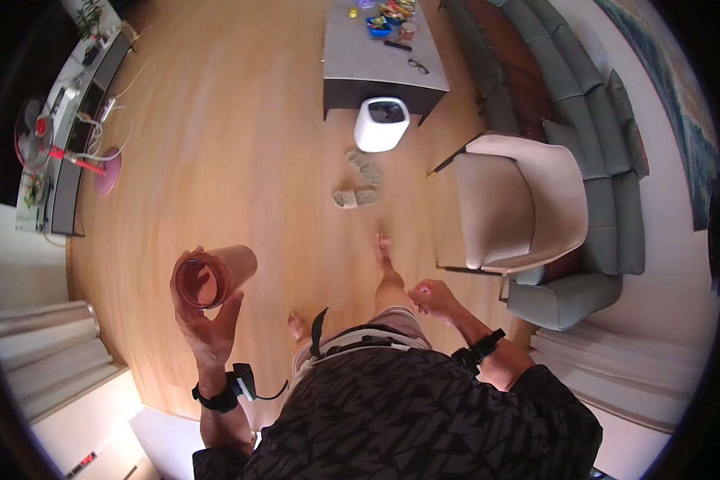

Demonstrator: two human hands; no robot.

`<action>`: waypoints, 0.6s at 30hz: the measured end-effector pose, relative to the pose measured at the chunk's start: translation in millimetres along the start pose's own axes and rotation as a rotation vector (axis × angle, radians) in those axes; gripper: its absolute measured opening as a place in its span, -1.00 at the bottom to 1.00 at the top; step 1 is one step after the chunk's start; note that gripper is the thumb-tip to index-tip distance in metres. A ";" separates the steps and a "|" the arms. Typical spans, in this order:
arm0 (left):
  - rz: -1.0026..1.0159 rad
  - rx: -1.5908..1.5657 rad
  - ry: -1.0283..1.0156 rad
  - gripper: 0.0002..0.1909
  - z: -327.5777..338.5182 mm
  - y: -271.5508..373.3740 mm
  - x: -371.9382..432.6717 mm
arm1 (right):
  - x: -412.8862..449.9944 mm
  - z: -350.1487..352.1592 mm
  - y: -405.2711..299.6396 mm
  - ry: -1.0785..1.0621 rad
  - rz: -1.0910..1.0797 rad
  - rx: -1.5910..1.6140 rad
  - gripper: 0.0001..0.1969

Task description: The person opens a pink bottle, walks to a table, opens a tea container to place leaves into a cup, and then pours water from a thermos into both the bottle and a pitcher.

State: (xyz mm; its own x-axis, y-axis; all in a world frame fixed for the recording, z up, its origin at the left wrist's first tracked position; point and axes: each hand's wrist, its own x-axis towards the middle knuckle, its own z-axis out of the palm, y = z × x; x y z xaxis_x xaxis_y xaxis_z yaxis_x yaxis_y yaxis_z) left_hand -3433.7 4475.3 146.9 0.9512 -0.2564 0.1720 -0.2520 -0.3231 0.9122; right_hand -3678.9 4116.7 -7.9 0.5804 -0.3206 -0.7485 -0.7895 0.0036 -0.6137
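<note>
My left hand (207, 336) is wrapped around a pinkish-brown cylindrical cup (239, 264), held out over the floor on the left. The cup is tilted so that its open mouth faces me, and its inside looks hollow with a reddish tint. Close to my right thigh, my right hand (435, 298) is curled into a loose fist, and nothing shows in it. Both wrists wear black straps with small devices. My bare feet stand apart on the wood floor (240, 150).
Ahead lie slippers (360, 198), a white trash bin (378, 135) and a table (366, 60) bearing eyeglasses (419, 66) and a blue basket (378, 26). At right stand a beige chair (498, 210) and a grey sofa (600, 144). Leftward are a fan (36, 135), loose cables and a low cabinet (66, 198).
</note>
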 end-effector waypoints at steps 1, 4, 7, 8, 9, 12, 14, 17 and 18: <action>0.007 0.001 -0.008 -0.11 18.0 1.8 13.6 | 11.0 -22.2 -1.9 0.011 0.006 0.042 -0.74; 0.020 -0.042 0.025 -0.13 75.2 9.1 44.8 | 49.6 -91.8 -18.9 0.065 -0.006 0.041 -0.73; -0.002 -0.071 0.095 -0.22 128.7 17.1 71.3 | 85.2 -151.1 -36.7 0.144 -0.031 -0.048 -0.68; -0.010 -0.098 0.086 -0.23 144.1 20.8 78.3 | 94.0 -166.7 -40.6 0.155 -0.075 -0.018 -0.69; -0.021 -0.119 0.085 -0.23 156.1 25.0 83.9 | 102.4 -178.2 -52.5 0.157 -0.121 0.008 -0.69; -0.042 -0.112 0.063 -0.23 191.9 39.2 105.8 | 122.0 -213.1 -80.8 0.154 -0.101 0.020 -0.70; -0.069 -0.132 0.048 -0.24 213.1 43.5 121.9 | 137.2 -228.3 -91.5 0.186 -0.125 0.045 -0.70; -0.082 -0.152 0.023 -0.24 230.5 48.4 146.6 | 149.1 -237.8 -91.9 0.173 -0.108 0.054 -0.69; -0.068 -0.150 0.023 -0.23 235.4 46.1 155.3 | 152.6 -244.5 -93.2 0.178 -0.111 0.053 -0.69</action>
State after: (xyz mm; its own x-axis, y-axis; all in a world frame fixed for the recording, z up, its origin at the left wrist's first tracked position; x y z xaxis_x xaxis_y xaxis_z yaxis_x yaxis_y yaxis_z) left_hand -3339.5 4206.1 128.1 0.9694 -0.2170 0.1144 -0.1587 -0.1993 0.9670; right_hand -3565.6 3835.9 -3.5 0.6156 -0.4837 -0.6221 -0.7082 0.0067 -0.7060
